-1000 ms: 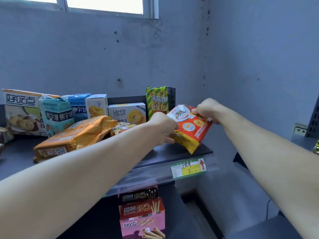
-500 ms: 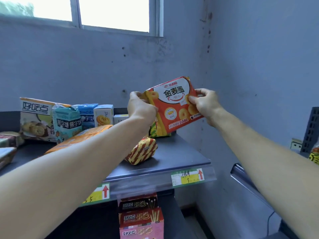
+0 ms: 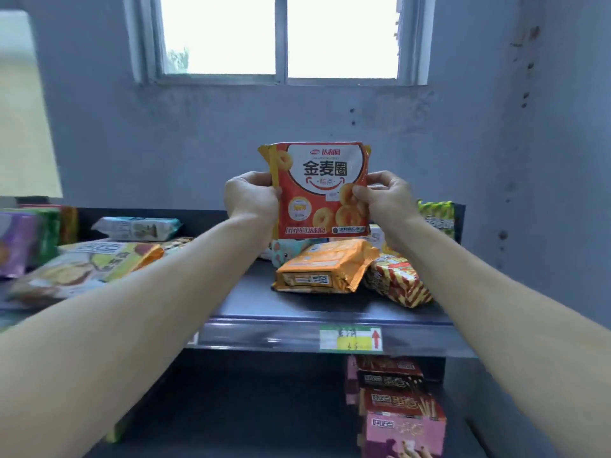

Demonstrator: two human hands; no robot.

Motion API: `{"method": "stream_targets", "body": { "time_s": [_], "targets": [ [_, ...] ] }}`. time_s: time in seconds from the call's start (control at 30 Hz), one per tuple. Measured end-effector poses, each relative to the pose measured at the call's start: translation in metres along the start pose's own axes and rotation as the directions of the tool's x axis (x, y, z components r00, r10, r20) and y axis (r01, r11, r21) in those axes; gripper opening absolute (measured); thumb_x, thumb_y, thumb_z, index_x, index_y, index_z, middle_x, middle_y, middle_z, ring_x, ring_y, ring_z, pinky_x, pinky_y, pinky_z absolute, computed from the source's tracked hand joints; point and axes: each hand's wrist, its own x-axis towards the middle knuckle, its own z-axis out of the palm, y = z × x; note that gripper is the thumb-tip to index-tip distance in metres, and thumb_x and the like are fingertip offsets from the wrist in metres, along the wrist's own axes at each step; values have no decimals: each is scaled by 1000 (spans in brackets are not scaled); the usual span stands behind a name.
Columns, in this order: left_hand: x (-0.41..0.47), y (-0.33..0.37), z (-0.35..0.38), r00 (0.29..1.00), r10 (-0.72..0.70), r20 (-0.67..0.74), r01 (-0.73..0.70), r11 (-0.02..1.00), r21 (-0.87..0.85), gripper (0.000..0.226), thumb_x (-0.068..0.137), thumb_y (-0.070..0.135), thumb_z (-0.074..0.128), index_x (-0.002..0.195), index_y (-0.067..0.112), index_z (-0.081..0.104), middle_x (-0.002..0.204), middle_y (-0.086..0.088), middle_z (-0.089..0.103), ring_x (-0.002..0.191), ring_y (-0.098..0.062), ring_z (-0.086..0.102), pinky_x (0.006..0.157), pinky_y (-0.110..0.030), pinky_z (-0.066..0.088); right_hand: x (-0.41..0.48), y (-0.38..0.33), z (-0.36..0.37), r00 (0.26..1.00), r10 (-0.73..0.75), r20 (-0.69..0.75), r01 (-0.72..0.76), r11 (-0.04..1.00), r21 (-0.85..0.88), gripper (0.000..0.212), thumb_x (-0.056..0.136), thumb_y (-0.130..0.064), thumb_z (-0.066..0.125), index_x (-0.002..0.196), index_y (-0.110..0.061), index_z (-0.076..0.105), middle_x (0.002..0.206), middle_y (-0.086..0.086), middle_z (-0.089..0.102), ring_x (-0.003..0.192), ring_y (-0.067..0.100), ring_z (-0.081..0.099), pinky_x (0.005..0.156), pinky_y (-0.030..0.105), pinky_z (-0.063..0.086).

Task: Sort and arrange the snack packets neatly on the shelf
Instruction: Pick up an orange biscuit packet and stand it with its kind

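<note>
Small retail shop, snack aisle. Evidence: dark metal shelf (image 3: 297,309) with a clear price-label rail along its front edge, holding a green/yellow price tag (image 3: 351,338) with a red arrow. Packaged snacks lie loose on top: orange packet (image 3: 325,271), red-and-yellow striped packet (image 3: 398,280), more bags at left, blurred. Stacked boxes of stick biscuits (image 3: 396,408) on the lower level. Bare grey wall, window (image 3: 281,38) above.
</note>
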Motion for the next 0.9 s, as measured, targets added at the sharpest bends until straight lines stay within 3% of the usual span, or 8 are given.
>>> {"method": "stream_targets", "body": {
  "time_s": [0.1, 0.2, 0.47, 0.63, 0.77, 0.9],
  "targets": [
    [5, 5, -62, 997, 11, -75, -12, 1000, -14, 22, 89, 3, 58, 74, 19, 63, 73, 0, 67, 56, -10, 65, 40, -19, 49, -16, -5, 64, 997, 21, 75, -24, 999, 41, 8, 90, -11, 59, 87, -16, 54, 83, 5, 65, 76, 19, 66, 64, 33, 57],
    [11, 10, -122, 988, 35, -149, -38, 999, -17, 16, 92, 6, 55, 85, 15, 66, 71, 6, 65, 53, -5, 62, 37, -14, 46, -30, -12, 127, 990, 16, 140, -24, 998, 58, 11, 89, -9, 60, 83, -16, 54, 79, 7, 66, 68, 18, 65, 66, 36, 58],
    [40, 20, -263, 923, 121, -366, -115, 993, 37, 18, 89, -1, 57, 84, 14, 65, 74, 1, 66, 55, -9, 63, 46, -20, 53, -61, -31, 282, 941, 45, 335, -106, 980, 168, 8, 89, -11, 61, 82, -14, 58, 87, 6, 70, 77, 20, 71, 66, 36, 60],
    [64, 26, -332, 855, 183, -485, -130, 981, 142, 14, 89, 0, 57, 95, 12, 62, 78, 3, 63, 65, -8, 61, 47, -17, 52, -68, -38, 364, 889, 9, 458, -112, 974, 198, 12, 87, -9, 63, 77, -14, 57, 84, 5, 70, 74, 17, 70, 66, 34, 60],
    [97, 25, -378, 817, 227, -529, -127, 968, 218, 17, 89, -2, 56, 94, 13, 62, 81, 0, 64, 74, -16, 63, 57, -24, 51, -60, -37, 421, 851, -3, 525, -110, 977, 184, 13, 84, -9, 66, 74, -14, 60, 83, 6, 72, 73, 20, 71, 68, 36, 61],
    [134, 20, -404, 783, 264, -564, -126, 954, 272, 22, 90, -4, 53, 96, 15, 63, 79, 3, 64, 72, -14, 63, 55, -24, 51, -42, -33, 464, 824, -20, 566, -85, 984, 158, 13, 84, -13, 66, 72, -14, 64, 86, 8, 73, 78, 20, 71, 73, 34, 60]
  ]
}}
